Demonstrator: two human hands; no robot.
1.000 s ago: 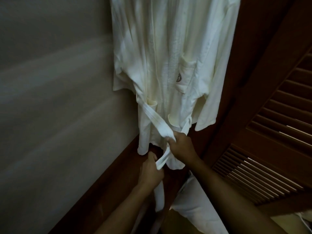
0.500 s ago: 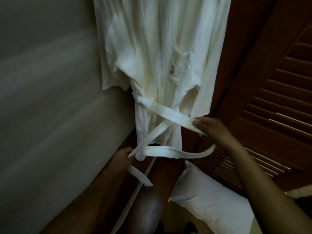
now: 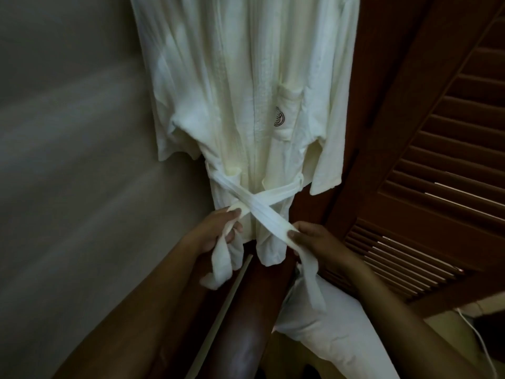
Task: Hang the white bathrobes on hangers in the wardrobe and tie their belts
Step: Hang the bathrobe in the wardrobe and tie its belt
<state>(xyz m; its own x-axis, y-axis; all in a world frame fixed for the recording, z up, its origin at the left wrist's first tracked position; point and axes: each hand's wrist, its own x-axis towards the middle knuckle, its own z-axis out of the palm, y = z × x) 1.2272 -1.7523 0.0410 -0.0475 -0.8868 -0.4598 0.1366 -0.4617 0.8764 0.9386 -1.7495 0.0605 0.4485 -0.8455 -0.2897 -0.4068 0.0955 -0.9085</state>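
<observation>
One bathrobe point(image 3: 246, 91), one crossed belt point(image 3: 263, 212), left hand point(image 3: 218, 232), right hand point(image 3: 319, 242) gripping ends

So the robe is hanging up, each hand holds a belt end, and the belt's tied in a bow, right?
No bow yet. The head view shows the belt only crossed over the hanging robe, with the left hand and right hand each holding one end.

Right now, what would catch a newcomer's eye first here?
The white bathrobe hangs top center, the brightest thing in view. Below it, the left hand and right hand each grip an end of its belt, crossed at the waist. A louvred door stands at right.
</observation>
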